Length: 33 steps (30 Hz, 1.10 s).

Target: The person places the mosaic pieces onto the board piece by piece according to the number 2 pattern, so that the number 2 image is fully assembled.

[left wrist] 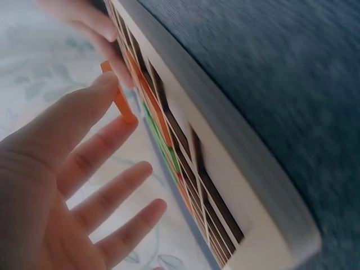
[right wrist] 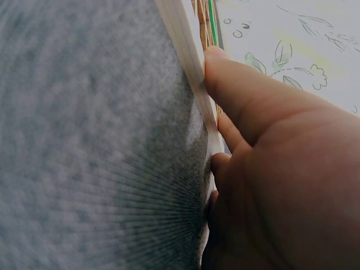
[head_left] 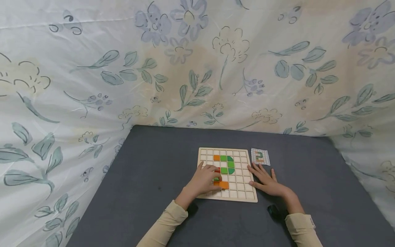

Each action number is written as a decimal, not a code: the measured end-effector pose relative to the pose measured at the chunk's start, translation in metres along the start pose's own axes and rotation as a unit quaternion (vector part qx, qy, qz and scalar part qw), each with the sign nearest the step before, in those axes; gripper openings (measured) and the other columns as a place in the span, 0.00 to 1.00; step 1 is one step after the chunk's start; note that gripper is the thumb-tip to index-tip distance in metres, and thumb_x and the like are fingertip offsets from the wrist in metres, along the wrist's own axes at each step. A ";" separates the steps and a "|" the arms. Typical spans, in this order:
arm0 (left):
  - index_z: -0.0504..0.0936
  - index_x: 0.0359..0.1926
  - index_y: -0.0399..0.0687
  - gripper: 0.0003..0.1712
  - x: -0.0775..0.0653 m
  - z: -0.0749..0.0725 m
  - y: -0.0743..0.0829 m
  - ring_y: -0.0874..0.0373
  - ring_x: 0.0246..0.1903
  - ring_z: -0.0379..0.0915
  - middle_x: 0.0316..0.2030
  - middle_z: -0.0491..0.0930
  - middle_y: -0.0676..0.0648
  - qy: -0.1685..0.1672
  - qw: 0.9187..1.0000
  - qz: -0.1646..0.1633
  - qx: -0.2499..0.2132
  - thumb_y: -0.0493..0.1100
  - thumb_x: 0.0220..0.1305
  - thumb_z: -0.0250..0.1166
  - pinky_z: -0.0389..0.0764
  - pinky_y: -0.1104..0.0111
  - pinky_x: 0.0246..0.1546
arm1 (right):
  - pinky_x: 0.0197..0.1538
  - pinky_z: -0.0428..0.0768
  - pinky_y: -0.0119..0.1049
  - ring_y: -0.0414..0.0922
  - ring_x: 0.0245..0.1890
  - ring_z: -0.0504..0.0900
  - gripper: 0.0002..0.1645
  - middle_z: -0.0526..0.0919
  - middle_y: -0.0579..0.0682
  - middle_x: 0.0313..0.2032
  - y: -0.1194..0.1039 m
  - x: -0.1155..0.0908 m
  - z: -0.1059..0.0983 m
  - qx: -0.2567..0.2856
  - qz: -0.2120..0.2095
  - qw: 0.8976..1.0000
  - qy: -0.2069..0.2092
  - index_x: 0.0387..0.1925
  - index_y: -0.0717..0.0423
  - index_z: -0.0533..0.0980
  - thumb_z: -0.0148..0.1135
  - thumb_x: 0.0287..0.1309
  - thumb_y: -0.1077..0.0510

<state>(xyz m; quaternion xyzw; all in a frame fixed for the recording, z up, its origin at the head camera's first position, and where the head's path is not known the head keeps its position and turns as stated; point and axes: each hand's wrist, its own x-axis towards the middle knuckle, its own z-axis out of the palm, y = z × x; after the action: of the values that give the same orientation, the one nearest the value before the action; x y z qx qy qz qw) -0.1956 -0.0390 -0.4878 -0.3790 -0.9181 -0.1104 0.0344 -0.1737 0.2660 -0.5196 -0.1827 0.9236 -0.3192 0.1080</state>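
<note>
Between thumb and index fingertip, my left hand [head_left: 202, 180] pinches a small orange tile [left wrist: 123, 106], held on edge just over the board in the left wrist view. The wooden grid board [head_left: 239, 187] lies on the table, with orange, green and red tiles in some cells. Green pieces [head_left: 230, 164] form a curve near its middle, and an orange tile [head_left: 217, 157] sits at the upper end. Part of the tile pattern is hidden under my left fingers. My right hand [head_left: 270, 183] rests at the board's right edge, fingers spread, thumb touching the rim in the right wrist view.
A small printed card [head_left: 260, 156] with a coloured pattern lies beyond my right fingers, beside the board's upper right corner. The dark grey tabletop [head_left: 148, 164] reaches back to a flowered curtain [head_left: 197, 68].
</note>
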 end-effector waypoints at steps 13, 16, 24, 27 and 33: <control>0.84 0.36 0.65 0.14 0.007 -0.003 0.017 0.57 0.56 0.67 0.49 0.76 0.56 -0.007 1.000 0.002 0.005 0.62 0.51 0.67 0.55 0.41 0.63 | 0.59 0.20 0.69 0.65 0.70 0.33 0.41 0.40 0.63 0.71 -0.001 -0.001 -0.002 0.005 -0.002 1.000 -0.004 0.71 0.53 0.49 0.53 0.63 0.47; 0.84 0.37 0.66 0.13 0.009 -0.003 0.019 0.57 0.56 0.66 0.50 0.76 0.56 -0.009 1.000 0.001 0.010 0.62 0.51 0.67 0.55 0.42 0.64 | 0.59 0.21 0.69 0.65 0.69 0.33 0.41 0.41 0.63 0.71 -0.001 0.000 -0.002 0.004 -0.004 1.000 -0.005 0.71 0.54 0.49 0.53 0.63 0.47; 0.83 0.36 0.68 0.12 0.014 -0.001 0.025 0.57 0.56 0.66 0.51 0.75 0.57 -0.009 1.000 -0.006 0.017 0.63 0.52 0.66 0.54 0.42 0.64 | 0.59 0.21 0.70 0.65 0.70 0.34 0.41 0.41 0.63 0.71 0.003 0.001 -0.001 -0.009 -0.004 1.000 0.000 0.72 0.52 0.49 0.53 0.63 0.47; 0.83 0.35 0.68 0.13 0.016 0.000 0.029 0.56 0.56 0.67 0.50 0.76 0.56 -0.005 1.000 -0.017 0.018 0.63 0.51 0.66 0.56 0.41 0.63 | 0.58 0.21 0.70 0.65 0.70 0.34 0.41 0.41 0.62 0.71 0.004 0.001 -0.001 -0.009 -0.005 1.000 0.001 0.72 0.52 0.49 0.54 0.63 0.46; 0.84 0.34 0.67 0.13 0.018 0.003 0.034 0.55 0.54 0.68 0.49 0.76 0.56 0.003 0.999 -0.041 0.016 0.63 0.49 0.68 0.57 0.40 0.61 | 0.58 0.21 0.71 0.64 0.70 0.33 0.41 0.41 0.62 0.71 0.003 0.002 0.001 -0.009 -0.005 1.000 -0.001 0.72 0.52 0.49 0.54 0.63 0.46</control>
<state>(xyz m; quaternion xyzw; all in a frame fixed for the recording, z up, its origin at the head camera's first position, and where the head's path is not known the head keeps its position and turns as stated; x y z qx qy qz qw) -0.1844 -0.0022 -0.4815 -0.3403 -0.9344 -0.0985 0.0385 -0.1757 0.2670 -0.5219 -0.1882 0.9255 -0.3113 0.1056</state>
